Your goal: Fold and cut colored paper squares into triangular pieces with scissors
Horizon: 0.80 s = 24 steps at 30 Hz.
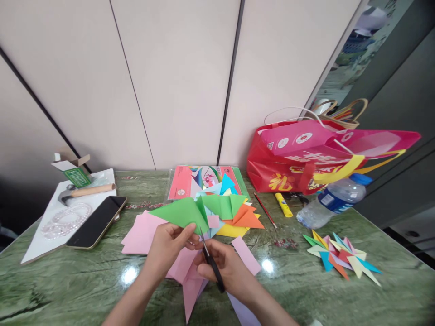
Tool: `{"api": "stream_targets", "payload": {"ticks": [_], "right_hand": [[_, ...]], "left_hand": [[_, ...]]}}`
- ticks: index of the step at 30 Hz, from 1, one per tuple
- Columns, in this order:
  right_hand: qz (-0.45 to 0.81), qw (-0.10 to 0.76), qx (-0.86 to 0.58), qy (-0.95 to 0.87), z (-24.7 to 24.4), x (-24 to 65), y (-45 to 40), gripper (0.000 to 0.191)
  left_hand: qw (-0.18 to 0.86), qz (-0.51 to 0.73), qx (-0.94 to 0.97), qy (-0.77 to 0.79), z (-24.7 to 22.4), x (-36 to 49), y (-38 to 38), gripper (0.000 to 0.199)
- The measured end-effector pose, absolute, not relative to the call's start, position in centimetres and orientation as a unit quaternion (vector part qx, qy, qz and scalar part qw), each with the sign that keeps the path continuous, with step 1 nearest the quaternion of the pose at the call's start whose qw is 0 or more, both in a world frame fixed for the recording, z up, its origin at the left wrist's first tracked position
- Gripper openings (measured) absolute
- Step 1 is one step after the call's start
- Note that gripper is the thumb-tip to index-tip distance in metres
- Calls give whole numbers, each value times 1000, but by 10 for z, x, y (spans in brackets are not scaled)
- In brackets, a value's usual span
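Green folded paper (180, 212) is above the counter (102, 292); at its lower edge, the fingers of the left hand (167, 242) pinch it. Just below the green paper, the right hand (228, 268) has its fingers curled around black-handled scissors (215, 271), blades at the paper's edge. Pink sheets (141, 236) lie left of the green paper.
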State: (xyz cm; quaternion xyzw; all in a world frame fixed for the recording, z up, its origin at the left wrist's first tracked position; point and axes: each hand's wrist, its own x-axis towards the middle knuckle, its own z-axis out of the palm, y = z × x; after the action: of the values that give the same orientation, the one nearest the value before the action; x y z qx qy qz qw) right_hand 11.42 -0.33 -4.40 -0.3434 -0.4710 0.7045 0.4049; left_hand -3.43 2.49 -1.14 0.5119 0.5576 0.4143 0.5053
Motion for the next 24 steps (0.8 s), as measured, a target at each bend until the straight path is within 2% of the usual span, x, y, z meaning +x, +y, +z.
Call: {"api": "stream_targets", "payload": {"ticks": [16,24], "right_hand": [[727,400,-312,-463,-45,115,-7,35],[737,394,-304,-457,-46,116,-6,42]], "left_hand": [[440,441,528,578,-12,-27,23,28],[437,458,526,569,-10,-26,20,25]]}}
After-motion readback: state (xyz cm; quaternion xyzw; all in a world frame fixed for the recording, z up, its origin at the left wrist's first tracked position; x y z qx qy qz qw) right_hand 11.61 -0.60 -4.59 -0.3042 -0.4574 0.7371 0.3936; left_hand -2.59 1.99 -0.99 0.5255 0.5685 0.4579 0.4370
